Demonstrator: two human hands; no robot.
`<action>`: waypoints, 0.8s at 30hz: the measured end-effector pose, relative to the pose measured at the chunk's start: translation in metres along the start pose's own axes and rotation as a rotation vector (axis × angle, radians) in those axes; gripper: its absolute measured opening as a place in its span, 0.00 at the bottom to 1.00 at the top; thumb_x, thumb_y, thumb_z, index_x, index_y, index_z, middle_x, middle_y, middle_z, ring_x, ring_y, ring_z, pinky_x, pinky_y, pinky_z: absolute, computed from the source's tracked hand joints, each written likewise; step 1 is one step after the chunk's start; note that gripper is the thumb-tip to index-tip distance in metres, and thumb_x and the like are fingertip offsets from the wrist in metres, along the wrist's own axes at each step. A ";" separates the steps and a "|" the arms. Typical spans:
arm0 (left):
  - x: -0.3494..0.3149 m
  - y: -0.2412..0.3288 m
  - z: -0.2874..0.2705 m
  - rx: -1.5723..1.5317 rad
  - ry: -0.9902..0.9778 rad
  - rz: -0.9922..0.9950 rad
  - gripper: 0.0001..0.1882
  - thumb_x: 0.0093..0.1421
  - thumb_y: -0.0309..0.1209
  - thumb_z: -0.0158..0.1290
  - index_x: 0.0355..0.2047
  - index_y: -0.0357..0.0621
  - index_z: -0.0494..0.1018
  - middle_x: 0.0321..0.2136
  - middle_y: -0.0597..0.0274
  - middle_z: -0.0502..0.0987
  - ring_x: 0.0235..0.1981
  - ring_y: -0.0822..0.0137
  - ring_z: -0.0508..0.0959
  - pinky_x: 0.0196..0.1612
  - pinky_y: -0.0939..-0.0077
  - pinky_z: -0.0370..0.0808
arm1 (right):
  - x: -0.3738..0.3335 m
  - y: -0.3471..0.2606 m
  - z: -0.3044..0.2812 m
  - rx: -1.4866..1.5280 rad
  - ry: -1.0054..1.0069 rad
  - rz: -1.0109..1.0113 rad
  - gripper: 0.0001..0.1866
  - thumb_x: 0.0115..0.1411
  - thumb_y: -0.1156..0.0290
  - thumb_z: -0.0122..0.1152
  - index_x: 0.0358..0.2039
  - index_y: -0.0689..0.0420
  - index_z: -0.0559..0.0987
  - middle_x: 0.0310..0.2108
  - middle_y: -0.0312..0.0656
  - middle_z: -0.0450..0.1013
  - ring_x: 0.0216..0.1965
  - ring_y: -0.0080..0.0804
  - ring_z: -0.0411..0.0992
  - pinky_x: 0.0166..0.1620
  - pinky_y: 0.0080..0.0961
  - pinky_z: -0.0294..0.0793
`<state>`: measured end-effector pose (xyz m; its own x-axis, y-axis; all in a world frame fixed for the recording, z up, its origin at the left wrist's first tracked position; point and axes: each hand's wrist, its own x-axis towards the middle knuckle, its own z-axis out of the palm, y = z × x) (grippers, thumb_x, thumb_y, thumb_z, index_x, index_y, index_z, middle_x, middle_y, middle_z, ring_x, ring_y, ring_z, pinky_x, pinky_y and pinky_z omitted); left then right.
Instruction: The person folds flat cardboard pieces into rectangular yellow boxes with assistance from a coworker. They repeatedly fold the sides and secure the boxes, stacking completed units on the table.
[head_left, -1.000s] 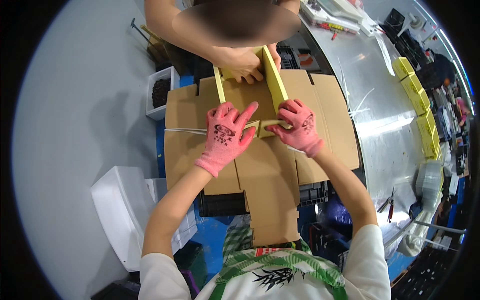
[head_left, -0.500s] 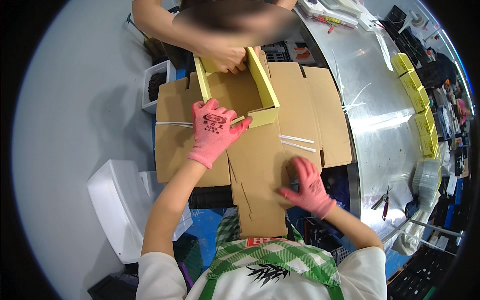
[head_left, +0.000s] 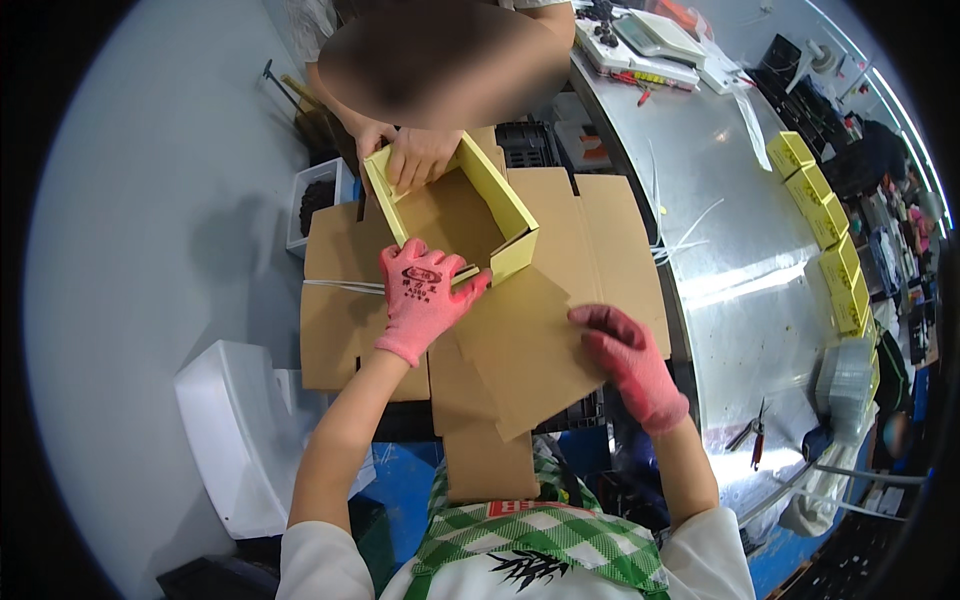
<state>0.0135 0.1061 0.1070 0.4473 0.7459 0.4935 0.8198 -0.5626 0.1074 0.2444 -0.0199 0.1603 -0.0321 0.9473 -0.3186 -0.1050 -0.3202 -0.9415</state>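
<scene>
An open yellow box (head_left: 495, 195) with a brown cardboard inside is tilted over stacked flat cardboard. My left hand (head_left: 423, 300), in a pink glove, is closed on the box's near wall, with fingers over the edge and thumb toward the near right corner. A brown cardboard flap (head_left: 530, 350) sticks out from the box's near end. At the flap's right edge is my right hand (head_left: 635, 370), also pink-gloved, with fingers extended and slightly curved; whether its thumb lies under the flap is hidden. A co-worker's hand (head_left: 425, 158) reaches into the box's far end.
Flat brown cardboard sheets (head_left: 335, 345) with white straps (head_left: 345, 287) lie beneath. On the right runs a metal table (head_left: 725, 260) carrying yellow cartons (head_left: 828, 220), red-handled snips (head_left: 758, 440) and a white scale (head_left: 655, 35). White bins (head_left: 235, 430) stand on the left.
The box has moved a little nearer, and the co-worker's second hand now shows at its far left corner. The cardboard flap has swung up and right. My right hand has risen beside it.
</scene>
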 end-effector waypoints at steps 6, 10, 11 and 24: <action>-0.017 -0.043 0.026 -1.096 -0.231 -0.228 0.34 0.56 0.48 0.52 0.60 0.48 0.61 0.54 0.61 0.68 0.57 0.64 0.63 0.60 0.65 0.54 | 0.104 -0.028 0.007 0.183 -0.213 -0.313 0.21 0.67 0.61 0.43 0.52 0.64 0.69 0.36 0.41 0.72 0.36 0.28 0.72 0.44 0.26 0.70; -0.021 0.008 0.029 -0.753 0.245 -0.170 0.32 0.59 0.38 0.52 0.61 0.40 0.57 0.55 0.50 0.66 0.58 0.53 0.63 0.58 0.63 0.57 | 0.135 -0.026 0.025 -0.364 0.146 -0.504 0.25 0.57 0.70 0.60 0.55 0.57 0.68 0.29 0.40 0.73 0.28 0.24 0.71 0.36 0.17 0.69; -0.011 0.021 0.028 -0.906 0.301 -0.325 0.32 0.58 0.35 0.53 0.60 0.40 0.57 0.56 0.49 0.64 0.58 0.51 0.62 0.58 0.61 0.58 | 0.129 -0.031 0.036 -0.552 0.273 -0.408 0.29 0.53 0.66 0.65 0.55 0.52 0.69 0.33 0.42 0.73 0.33 0.31 0.71 0.40 0.23 0.70; -0.005 0.028 0.013 -0.019 0.205 -0.213 0.09 0.52 0.28 0.53 0.34 0.40 0.75 0.38 0.57 0.75 0.51 0.51 0.67 0.61 0.47 0.52 | 0.190 -0.018 -0.015 -1.555 -0.530 -1.195 0.31 0.43 0.55 0.69 0.50 0.49 0.74 0.44 0.35 0.75 0.58 0.35 0.63 0.67 0.50 0.44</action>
<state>0.0384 0.0913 0.0956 0.1828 0.7617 0.6216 0.8799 -0.4088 0.2422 0.2556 0.1659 0.1150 -0.8667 0.4600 0.1933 0.4713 0.8818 0.0150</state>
